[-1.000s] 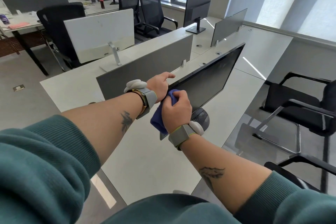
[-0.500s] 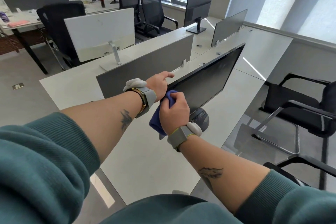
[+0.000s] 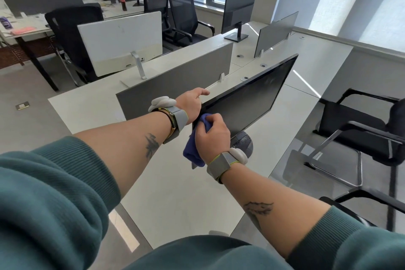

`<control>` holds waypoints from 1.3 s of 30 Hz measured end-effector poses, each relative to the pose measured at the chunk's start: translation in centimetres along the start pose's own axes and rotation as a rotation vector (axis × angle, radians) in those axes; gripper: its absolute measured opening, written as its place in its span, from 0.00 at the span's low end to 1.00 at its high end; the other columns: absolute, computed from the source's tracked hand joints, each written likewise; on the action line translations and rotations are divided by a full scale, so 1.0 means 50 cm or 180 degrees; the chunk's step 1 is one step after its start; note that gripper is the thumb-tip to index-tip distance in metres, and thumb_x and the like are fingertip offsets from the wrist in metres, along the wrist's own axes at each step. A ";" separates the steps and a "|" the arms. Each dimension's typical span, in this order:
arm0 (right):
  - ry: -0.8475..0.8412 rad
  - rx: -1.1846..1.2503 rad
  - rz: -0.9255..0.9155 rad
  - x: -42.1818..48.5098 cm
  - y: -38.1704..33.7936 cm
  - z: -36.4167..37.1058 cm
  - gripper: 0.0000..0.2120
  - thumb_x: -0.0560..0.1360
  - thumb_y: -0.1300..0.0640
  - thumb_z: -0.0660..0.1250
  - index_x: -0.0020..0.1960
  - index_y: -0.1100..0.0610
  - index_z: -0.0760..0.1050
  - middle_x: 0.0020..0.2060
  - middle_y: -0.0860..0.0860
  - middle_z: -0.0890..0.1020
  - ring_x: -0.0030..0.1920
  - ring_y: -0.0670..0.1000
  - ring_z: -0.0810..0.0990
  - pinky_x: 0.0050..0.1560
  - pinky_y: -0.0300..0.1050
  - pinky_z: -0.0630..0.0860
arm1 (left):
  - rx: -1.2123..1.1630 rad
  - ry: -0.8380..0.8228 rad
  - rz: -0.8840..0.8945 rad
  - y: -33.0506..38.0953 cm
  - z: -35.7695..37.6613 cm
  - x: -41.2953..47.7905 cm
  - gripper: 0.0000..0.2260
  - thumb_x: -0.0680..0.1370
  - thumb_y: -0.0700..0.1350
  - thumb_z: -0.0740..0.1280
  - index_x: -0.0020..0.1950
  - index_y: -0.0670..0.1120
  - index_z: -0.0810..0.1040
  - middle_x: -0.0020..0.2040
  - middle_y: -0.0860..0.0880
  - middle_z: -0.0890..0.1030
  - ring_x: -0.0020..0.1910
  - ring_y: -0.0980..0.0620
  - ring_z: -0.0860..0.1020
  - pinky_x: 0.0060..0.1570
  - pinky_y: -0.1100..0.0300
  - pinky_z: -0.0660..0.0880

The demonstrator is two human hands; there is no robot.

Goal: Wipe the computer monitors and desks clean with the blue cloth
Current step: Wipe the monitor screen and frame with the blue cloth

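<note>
Hardly anything has shifted over the last second: the right hand sits at the same spot, fingers curled round the bunched blue cloth and pressing it against the near edge of the black monitor, with a tail of cloth hanging below the fist. The left hand remains on the near top corner of the screen, holding it, 1 finger stretched along the top edge and the others hidden behind.

I take this as rubbing in place on 1 corner, not a sweep. Most of the dark screen farther along looks untouched, and so does the pale desk under it. The white monitor and the far black monitor wait beyond the grey divider.
</note>
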State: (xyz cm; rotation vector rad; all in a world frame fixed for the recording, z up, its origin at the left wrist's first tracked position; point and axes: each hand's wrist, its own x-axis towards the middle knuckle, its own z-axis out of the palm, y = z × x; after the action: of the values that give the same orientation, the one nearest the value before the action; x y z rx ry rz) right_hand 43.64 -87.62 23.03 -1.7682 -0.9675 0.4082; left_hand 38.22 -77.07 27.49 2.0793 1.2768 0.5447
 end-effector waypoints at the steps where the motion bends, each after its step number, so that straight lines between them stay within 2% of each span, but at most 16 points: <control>1: -0.0015 -0.0059 0.0006 0.000 0.002 0.002 0.06 0.78 0.55 0.66 0.54 0.54 0.74 0.43 0.49 0.77 0.43 0.53 0.75 0.43 0.42 0.68 | 0.0000 -0.0002 -0.0010 -0.001 -0.001 0.001 0.22 0.84 0.39 0.49 0.71 0.54 0.74 0.65 0.46 0.78 0.59 0.45 0.77 0.58 0.56 0.73; 4: -0.0434 -0.0636 0.0384 0.014 0.023 0.010 0.02 0.78 0.56 0.64 0.49 0.53 0.70 0.43 0.50 0.76 0.43 0.54 0.73 0.43 0.42 0.65 | 0.0004 -0.0022 -0.0035 0.000 -0.004 -0.002 0.22 0.84 0.40 0.49 0.71 0.55 0.73 0.61 0.47 0.78 0.52 0.46 0.77 0.53 0.55 0.77; 7: -0.0800 -0.0973 0.0854 0.023 0.042 0.015 0.08 0.79 0.54 0.62 0.53 0.57 0.75 0.45 0.55 0.79 0.49 0.59 0.79 0.44 0.41 0.66 | -0.0152 -0.0134 -0.0171 0.008 -0.009 -0.012 0.23 0.84 0.39 0.47 0.71 0.56 0.73 0.60 0.48 0.73 0.46 0.47 0.76 0.45 0.48 0.83; 9: -0.0628 -0.0690 0.0805 0.019 0.042 0.012 0.08 0.78 0.54 0.62 0.54 0.56 0.75 0.44 0.54 0.79 0.47 0.58 0.78 0.44 0.41 0.66 | -0.0229 -0.0180 -0.0235 0.015 -0.010 -0.017 0.23 0.84 0.38 0.47 0.71 0.55 0.73 0.64 0.46 0.72 0.49 0.45 0.76 0.41 0.49 0.83; 11: -0.0237 -0.0219 0.0505 0.015 0.033 0.007 0.07 0.77 0.55 0.64 0.54 0.55 0.75 0.44 0.51 0.79 0.44 0.54 0.76 0.43 0.41 0.67 | -0.0264 -0.0158 -0.0279 0.021 -0.010 -0.020 0.23 0.84 0.38 0.47 0.71 0.54 0.73 0.68 0.44 0.72 0.55 0.41 0.74 0.42 0.47 0.83; 14: 0.0251 0.0189 0.0108 0.015 0.021 0.005 0.07 0.77 0.56 0.66 0.55 0.55 0.75 0.46 0.51 0.80 0.44 0.52 0.76 0.44 0.41 0.68 | -0.0261 -0.0105 -0.0299 0.024 -0.010 -0.023 0.23 0.84 0.38 0.48 0.70 0.54 0.74 0.69 0.43 0.73 0.55 0.40 0.75 0.41 0.46 0.83; 16: 0.0167 0.0001 0.0193 0.019 0.028 0.010 0.07 0.77 0.56 0.65 0.55 0.54 0.75 0.46 0.51 0.80 0.43 0.51 0.75 0.43 0.41 0.67 | -0.0283 -0.0120 -0.0328 0.024 -0.011 -0.022 0.23 0.83 0.38 0.47 0.70 0.55 0.74 0.70 0.43 0.72 0.56 0.40 0.75 0.41 0.46 0.83; 20: -0.0478 -0.0573 0.0880 0.025 0.059 0.014 0.04 0.77 0.55 0.63 0.51 0.52 0.75 0.43 0.51 0.78 0.48 0.58 0.78 0.43 0.41 0.65 | -0.0327 -0.0157 -0.0396 0.027 -0.011 -0.024 0.24 0.83 0.37 0.47 0.70 0.54 0.74 0.70 0.43 0.72 0.53 0.43 0.72 0.35 0.51 0.81; 23: -0.0124 -0.0194 0.0741 0.022 0.042 0.005 0.05 0.77 0.56 0.64 0.53 0.53 0.75 0.43 0.49 0.77 0.45 0.55 0.75 0.43 0.41 0.65 | -0.0347 -0.0176 -0.0360 0.027 -0.008 -0.024 0.23 0.83 0.37 0.48 0.69 0.54 0.74 0.69 0.44 0.73 0.52 0.43 0.72 0.30 0.57 0.78; 26: 0.0401 0.0310 0.0195 0.025 0.004 0.004 0.03 0.77 0.57 0.65 0.50 0.52 0.72 0.43 0.50 0.78 0.42 0.51 0.75 0.42 0.42 0.67 | -0.0361 -0.0162 -0.0339 0.024 -0.007 -0.020 0.22 0.83 0.38 0.49 0.69 0.54 0.74 0.67 0.44 0.74 0.51 0.43 0.75 0.32 0.57 0.78; 29: 0.0477 0.0327 -0.0004 0.021 -0.002 0.009 0.04 0.77 0.57 0.66 0.50 0.52 0.72 0.42 0.50 0.79 0.41 0.51 0.76 0.41 0.41 0.68 | -0.0343 -0.0083 -0.0312 0.019 -0.007 -0.016 0.22 0.83 0.38 0.49 0.69 0.54 0.75 0.65 0.43 0.76 0.52 0.41 0.77 0.40 0.51 0.82; 34: 0.0208 0.0046 0.0191 0.003 0.014 0.012 0.09 0.77 0.55 0.67 0.56 0.53 0.78 0.44 0.47 0.78 0.43 0.49 0.74 0.43 0.39 0.66 | -0.0320 -0.0115 -0.0302 0.014 -0.007 -0.015 0.23 0.82 0.38 0.49 0.68 0.55 0.75 0.65 0.43 0.76 0.51 0.42 0.75 0.46 0.43 0.83; 36: 0.0342 0.0120 0.0174 0.014 0.015 0.010 0.10 0.76 0.54 0.67 0.57 0.53 0.79 0.46 0.49 0.81 0.45 0.51 0.77 0.46 0.41 0.70 | -0.0333 -0.0086 -0.0304 0.017 -0.007 -0.014 0.23 0.82 0.38 0.49 0.68 0.54 0.75 0.67 0.43 0.75 0.55 0.40 0.76 0.48 0.44 0.82; 39: 0.0711 0.0099 0.0347 0.053 0.019 -0.007 0.10 0.78 0.52 0.66 0.54 0.55 0.81 0.44 0.52 0.83 0.47 0.55 0.80 0.47 0.43 0.72 | -0.0406 -0.0133 -0.0360 0.019 -0.006 -0.015 0.23 0.82 0.38 0.49 0.67 0.54 0.75 0.64 0.42 0.77 0.55 0.39 0.78 0.46 0.43 0.83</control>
State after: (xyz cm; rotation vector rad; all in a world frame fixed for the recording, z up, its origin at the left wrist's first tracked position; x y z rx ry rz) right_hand 45.90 -85.96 22.78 -1.8000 -0.7063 0.2854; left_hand 38.27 -77.95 28.35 1.8921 1.2924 0.5157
